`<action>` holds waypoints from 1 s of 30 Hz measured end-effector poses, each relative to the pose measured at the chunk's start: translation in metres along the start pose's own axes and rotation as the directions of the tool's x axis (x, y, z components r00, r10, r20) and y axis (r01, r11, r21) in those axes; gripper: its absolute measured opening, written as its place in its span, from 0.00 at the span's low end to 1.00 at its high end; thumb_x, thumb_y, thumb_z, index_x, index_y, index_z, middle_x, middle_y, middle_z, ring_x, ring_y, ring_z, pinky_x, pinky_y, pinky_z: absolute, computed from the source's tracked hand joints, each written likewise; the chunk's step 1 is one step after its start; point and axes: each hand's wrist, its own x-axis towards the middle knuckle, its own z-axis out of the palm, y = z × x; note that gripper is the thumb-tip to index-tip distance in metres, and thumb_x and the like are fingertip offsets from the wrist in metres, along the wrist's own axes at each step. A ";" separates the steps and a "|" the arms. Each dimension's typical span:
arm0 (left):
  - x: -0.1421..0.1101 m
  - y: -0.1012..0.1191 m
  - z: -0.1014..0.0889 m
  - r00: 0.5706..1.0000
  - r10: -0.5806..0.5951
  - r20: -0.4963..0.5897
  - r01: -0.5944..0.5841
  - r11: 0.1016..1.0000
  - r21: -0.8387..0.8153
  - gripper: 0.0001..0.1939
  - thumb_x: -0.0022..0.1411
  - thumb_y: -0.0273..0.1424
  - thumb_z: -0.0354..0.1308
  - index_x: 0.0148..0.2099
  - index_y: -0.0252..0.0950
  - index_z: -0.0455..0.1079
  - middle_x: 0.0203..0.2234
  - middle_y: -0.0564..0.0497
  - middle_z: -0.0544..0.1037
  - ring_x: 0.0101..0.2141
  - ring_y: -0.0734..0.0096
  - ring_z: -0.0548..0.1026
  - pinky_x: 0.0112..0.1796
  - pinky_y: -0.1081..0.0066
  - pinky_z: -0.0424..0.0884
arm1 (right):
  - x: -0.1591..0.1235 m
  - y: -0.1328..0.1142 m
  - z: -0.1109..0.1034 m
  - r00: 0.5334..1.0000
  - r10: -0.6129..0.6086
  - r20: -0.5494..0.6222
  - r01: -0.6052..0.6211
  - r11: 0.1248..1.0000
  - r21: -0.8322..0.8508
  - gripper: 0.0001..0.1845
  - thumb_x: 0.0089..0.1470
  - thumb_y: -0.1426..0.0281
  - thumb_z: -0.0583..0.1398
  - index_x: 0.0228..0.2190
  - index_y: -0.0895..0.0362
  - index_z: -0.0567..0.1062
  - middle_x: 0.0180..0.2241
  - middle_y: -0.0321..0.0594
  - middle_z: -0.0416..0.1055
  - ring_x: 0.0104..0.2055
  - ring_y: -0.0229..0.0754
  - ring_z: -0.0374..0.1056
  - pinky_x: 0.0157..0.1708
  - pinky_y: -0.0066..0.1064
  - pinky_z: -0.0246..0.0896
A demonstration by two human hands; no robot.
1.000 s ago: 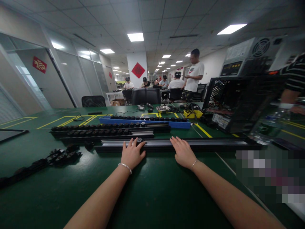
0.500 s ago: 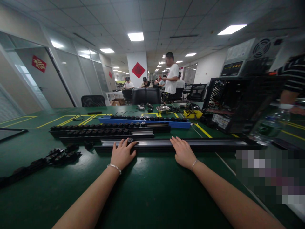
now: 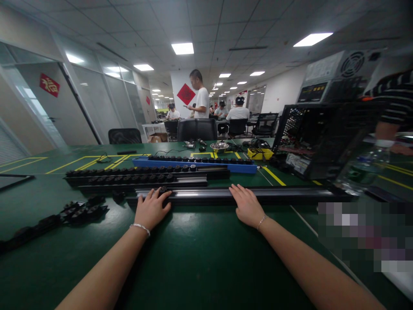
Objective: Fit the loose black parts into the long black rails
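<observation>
A long black rail (image 3: pixel 200 193) with a shiny metal channel along its top lies crosswise on the green table. My left hand (image 3: pixel 151 209) is at the rail's left part, its thumb and fingers around a small round black part (image 3: pixel 163 190) that sits on the channel. Much of that part is hidden by the fingers. Farther right, my right hand (image 3: pixel 248 206) rests on the rail's near edge with its fingers stretched out and laid over the top. Just left of the rail lies a loose black piece (image 3: pixel 119 196).
Behind are black rails (image 3: pixel 190 183) carrying rows of round black parts, and a blue rail (image 3: pixel 241 168). Black pieces (image 3: pixel 84 213) lie at left. A metal bowl (image 3: pixel 219 147), yellow bin (image 3: pixel 260 153), open computer case (image 3: pixel 306 137) and plastic bottle (image 3: pixel 364 168) stand beyond.
My left hand has moved left along the rail together with the small black part. My right hand has stayed in place. A person in the background has walked left.
</observation>
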 end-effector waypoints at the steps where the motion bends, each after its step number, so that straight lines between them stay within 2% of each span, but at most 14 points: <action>1: 0.000 -0.002 0.001 1.000 -0.007 0.003 0.007 1.000 0.003 0.25 0.60 0.44 0.46 0.59 0.51 0.61 0.59 0.47 0.64 0.60 0.51 0.58 0.54 0.45 0.52 | 0.000 0.000 0.000 1.000 0.001 0.001 -0.001 1.000 0.002 0.37 0.44 0.78 0.51 0.59 0.63 0.59 0.63 0.46 0.52 0.64 0.49 0.46 0.60 0.43 0.41; 10: -0.001 -0.021 -0.001 0.997 -0.064 0.049 0.064 0.998 0.015 0.25 0.60 0.44 0.44 0.59 0.51 0.61 0.59 0.47 0.64 0.59 0.50 0.58 0.53 0.44 0.55 | 0.000 0.000 -0.002 1.000 0.001 0.014 -0.001 1.000 0.015 0.37 0.44 0.78 0.51 0.59 0.63 0.59 0.63 0.46 0.51 0.65 0.48 0.44 0.61 0.44 0.40; 15: -0.002 -0.028 -0.003 0.993 -0.102 0.067 0.101 0.995 0.020 0.26 0.60 0.45 0.45 0.59 0.51 0.61 0.60 0.47 0.63 0.59 0.51 0.58 0.54 0.49 0.56 | 0.000 0.000 -0.002 1.000 0.003 0.017 -0.004 1.000 0.019 0.37 0.44 0.77 0.51 0.59 0.63 0.59 0.63 0.46 0.51 0.65 0.48 0.44 0.61 0.44 0.40; 30: 0.000 -0.051 -0.002 0.988 -0.125 0.085 0.122 0.992 0.043 0.28 0.58 0.46 0.45 0.60 0.50 0.61 0.58 0.48 0.64 0.59 0.52 0.58 0.53 0.54 0.59 | 0.000 0.001 -0.002 1.000 0.000 0.017 -0.001 0.999 0.032 0.37 0.44 0.77 0.51 0.59 0.63 0.59 0.63 0.46 0.51 0.65 0.48 0.44 0.61 0.43 0.39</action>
